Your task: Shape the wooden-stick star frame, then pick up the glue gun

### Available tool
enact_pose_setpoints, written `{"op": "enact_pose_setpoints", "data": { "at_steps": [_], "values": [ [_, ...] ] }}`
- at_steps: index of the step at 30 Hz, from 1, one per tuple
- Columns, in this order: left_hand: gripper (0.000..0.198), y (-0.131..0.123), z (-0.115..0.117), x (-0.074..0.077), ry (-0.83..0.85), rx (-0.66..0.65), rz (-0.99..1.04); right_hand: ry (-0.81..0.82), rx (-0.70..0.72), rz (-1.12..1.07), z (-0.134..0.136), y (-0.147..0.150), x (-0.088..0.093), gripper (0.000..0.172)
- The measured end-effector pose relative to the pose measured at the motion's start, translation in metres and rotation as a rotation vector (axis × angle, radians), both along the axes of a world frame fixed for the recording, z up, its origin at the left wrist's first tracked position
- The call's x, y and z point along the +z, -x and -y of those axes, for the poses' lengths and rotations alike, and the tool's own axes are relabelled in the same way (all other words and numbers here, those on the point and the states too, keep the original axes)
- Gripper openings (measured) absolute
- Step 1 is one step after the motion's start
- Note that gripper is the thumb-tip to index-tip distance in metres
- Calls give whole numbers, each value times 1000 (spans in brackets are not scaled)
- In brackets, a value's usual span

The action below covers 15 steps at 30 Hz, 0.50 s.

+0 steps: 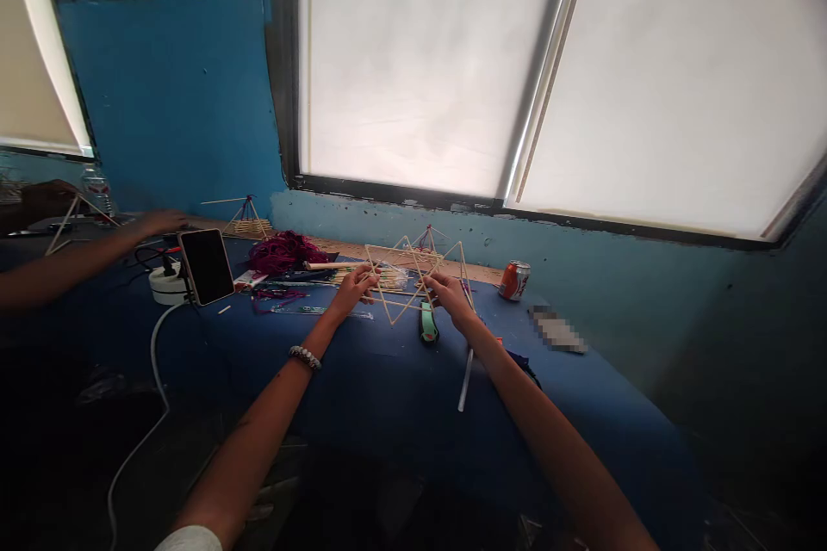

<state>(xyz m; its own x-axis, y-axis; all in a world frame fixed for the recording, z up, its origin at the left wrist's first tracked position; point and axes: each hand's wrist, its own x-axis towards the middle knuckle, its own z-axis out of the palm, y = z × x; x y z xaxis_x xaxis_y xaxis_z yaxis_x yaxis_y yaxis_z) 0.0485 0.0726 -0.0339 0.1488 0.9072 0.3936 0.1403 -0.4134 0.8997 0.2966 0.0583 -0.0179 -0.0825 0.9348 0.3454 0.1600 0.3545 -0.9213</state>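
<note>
One star of thin sticks (417, 275) is up in the air just over the blue bench (362, 387). My left grip (352, 293) and my right grip (450, 300) are both narrow, pinching its two sides. A green handle (427, 325) lies right under it. A red can (514, 280) stands to the right. A pile of purple string (282, 252) and a black phone (205, 267) sit to the left, near another person's hand (161, 222).
</note>
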Motion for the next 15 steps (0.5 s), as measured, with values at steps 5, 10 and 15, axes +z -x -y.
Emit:
{"op": "enact_pose_setpoints", "data": {
  "at_steps": [5,10,15],
  "values": [
    [41,17,7,4,219,62,-79,172,-2,61,-2,13,10,19],
    [35,49,7,10,347,191,-168,309,41,93,3,41,18,11],
    [30,76,5,10,378,211,-305,432,58,152,8,62,17,7]
  ]
}}
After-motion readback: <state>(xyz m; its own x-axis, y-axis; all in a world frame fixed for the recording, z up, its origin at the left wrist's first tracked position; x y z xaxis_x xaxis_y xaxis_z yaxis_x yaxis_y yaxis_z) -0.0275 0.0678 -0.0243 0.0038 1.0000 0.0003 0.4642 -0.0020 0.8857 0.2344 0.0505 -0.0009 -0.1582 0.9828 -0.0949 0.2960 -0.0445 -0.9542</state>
